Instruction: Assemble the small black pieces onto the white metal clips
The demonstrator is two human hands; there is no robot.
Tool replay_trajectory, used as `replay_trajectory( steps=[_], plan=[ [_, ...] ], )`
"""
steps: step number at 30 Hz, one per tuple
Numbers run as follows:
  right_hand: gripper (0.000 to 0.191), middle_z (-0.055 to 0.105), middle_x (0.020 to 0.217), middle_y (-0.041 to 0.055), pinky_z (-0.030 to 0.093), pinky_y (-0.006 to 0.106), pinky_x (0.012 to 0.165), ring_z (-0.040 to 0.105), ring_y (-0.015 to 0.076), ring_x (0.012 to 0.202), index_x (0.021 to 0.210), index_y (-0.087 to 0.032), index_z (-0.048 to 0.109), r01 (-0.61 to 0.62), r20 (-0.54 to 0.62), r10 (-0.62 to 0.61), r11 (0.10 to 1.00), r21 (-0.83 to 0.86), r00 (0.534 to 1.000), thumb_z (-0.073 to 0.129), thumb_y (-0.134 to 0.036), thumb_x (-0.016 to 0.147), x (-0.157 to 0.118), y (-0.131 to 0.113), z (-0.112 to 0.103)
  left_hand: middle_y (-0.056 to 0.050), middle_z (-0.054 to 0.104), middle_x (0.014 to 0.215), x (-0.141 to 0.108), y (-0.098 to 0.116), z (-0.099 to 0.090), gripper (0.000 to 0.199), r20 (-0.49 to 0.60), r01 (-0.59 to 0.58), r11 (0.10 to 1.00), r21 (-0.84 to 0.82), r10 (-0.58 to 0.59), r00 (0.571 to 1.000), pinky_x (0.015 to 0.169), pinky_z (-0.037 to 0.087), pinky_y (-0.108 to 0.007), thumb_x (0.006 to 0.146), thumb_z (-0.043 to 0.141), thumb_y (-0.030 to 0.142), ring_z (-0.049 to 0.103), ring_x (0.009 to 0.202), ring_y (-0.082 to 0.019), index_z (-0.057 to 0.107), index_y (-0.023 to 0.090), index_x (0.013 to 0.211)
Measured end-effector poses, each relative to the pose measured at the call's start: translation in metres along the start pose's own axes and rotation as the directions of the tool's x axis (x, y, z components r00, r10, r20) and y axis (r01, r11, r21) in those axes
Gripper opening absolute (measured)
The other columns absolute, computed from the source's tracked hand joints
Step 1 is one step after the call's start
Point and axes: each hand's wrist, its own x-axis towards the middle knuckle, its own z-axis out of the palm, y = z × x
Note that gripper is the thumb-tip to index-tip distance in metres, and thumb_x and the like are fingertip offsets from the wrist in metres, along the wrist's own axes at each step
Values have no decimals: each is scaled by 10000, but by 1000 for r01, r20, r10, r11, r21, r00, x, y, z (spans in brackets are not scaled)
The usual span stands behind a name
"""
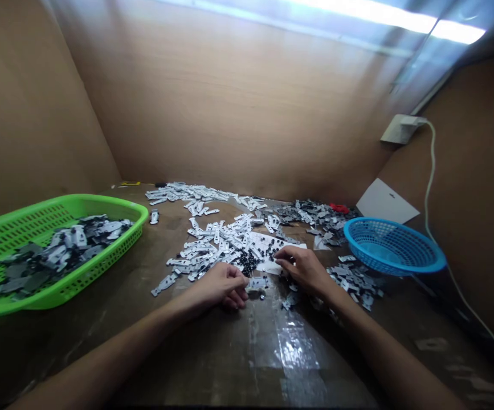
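Note:
My left hand (226, 285) is closed at the middle of the table, its thumb and fingers pinched on one end of a light grey flat part (257, 282). My right hand (300, 265) is to the right and slightly farther back, its fingertips close together beside small black round pieces (249, 262); whatever is between them is too small to make out. Behind my left hand spreads a pile of white flat parts (204, 245). Some black pieces lie on a white sheet (296, 245). A small shiny piece (262, 296) lies just below the grey part.
A green basket (139, 222) with grey and white parts stands at the left. A blue basket (435, 259) is at the right, near grey parts (358, 282). Farther back are dark grey parts (315, 215), a red item (339, 208) and a white card (387, 202). A cable (431, 188) hangs at the right.

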Motion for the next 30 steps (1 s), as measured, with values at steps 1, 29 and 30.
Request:
replay_trajectory(
  steps=[1, 29, 30],
  plan=[
    [121, 665, 834, 22, 450, 270, 715, 605, 159, 772, 876, -207, 654, -2, -10, 3, 999, 33, 1000, 568, -264, 814, -1, -3, -2, -99, 688, 741, 0, 0, 0, 294, -6, 7, 1000, -1, -7, 1000, 472, 461, -207, 708, 597, 411, 659, 604, -174, 558, 125, 766],
    [91, 587, 915, 30, 421, 351, 784, 491, 193, 919, 819, -238, 665, 208, 44, -214, 972, 112, 976, 687, -255, 732, -10, -47, 34, -100, 691, 724, 4, -6, -2, 303, 0, -22, 999, -25, 22, 1000, 487, 469, -200, 712, 594, 404, 651, 585, -152, 621, 111, 788],
    [102, 587, 927, 30, 420, 355, 789, 489, 195, 926, 823, -239, 664, 211, 46, -217, 972, 105, 975, 692, -250, 726, -10, -47, 34, -102, 692, 728, 4, -6, -2, 311, -2, -21, 999, -26, 21, 1000, 487, 468, -199, 710, 596, 410, 651, 589, -151, 623, 110, 790]
  ],
)
